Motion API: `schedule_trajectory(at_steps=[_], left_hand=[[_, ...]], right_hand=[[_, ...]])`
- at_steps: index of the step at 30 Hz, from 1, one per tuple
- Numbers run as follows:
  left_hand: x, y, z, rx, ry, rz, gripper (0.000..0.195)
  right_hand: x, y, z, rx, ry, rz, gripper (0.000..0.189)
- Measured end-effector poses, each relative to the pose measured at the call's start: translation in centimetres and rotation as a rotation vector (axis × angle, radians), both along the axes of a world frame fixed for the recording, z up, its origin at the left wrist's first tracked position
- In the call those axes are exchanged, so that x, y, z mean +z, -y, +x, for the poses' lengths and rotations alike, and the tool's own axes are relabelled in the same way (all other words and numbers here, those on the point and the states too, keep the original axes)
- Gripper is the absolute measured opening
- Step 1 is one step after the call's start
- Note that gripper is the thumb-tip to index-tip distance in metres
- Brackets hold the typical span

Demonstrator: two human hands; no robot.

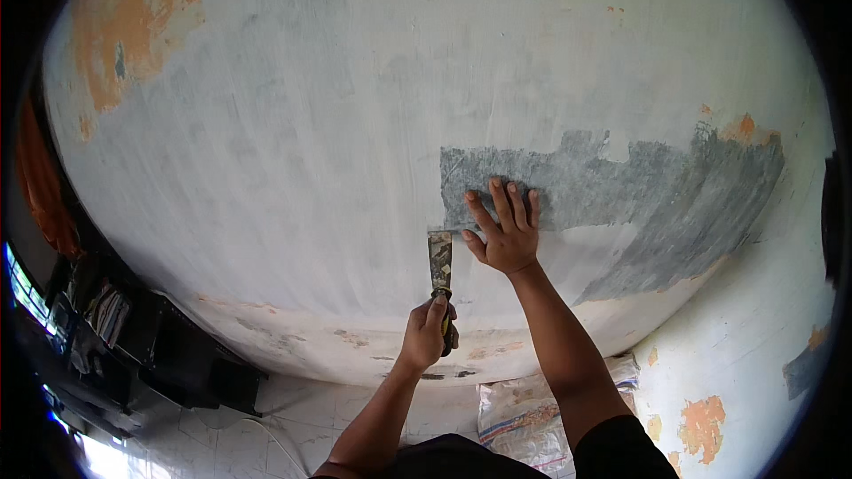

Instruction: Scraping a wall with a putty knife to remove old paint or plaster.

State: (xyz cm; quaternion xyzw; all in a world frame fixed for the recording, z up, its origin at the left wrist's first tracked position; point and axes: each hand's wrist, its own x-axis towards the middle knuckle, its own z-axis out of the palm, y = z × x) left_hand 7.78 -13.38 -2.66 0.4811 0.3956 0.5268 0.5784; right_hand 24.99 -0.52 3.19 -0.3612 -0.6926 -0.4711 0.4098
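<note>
My left hand (425, 336) is wrapped around the black handle of a putty knife (440, 263). The knife points up the wall, its blade smeared with residue. Its wide tip meets the pale painted wall (319, 166) just below the lower left corner of an exposed grey patch (592, 179). Beside the blade, my right hand (509, 233) lies against the wall with fingers spread and holds nothing. Its fingers rest over the grey patch, which stretches off to the right and has ragged edges.
Orange patches (133, 26) show at the wall's upper left. A dark cabinet (180, 352) with stacked items stands at the left, below an orange cloth (43, 179). Below are a tiled floor (299, 406), a cable (283, 446) and a woven sack (519, 419). A side wall (732, 346) with peeling paint adjoins at right.
</note>
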Motion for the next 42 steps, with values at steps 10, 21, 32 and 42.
schedule_trajectory(at_steps=[10,21,32,42], left_hand=[[0.4,0.2,0.4,0.014,0.048,-0.035,0.045],[0.8,0.2,0.1,0.029,0.060,-0.022,0.045],[0.6,0.1,-0.4,0.016,0.018,-0.039,0.044],[1.2,0.2,-0.2,0.008,0.031,-0.034,0.044]], right_hand=[[0.1,0.1,0.3,-0.012,0.003,0.007,0.052],[0.0,0.1,0.1,0.000,-0.005,0.001,0.052],[0.2,-0.2,0.1,0.004,0.000,0.007,0.052],[0.0,-0.1,0.0,-0.002,0.005,0.004,0.052]])
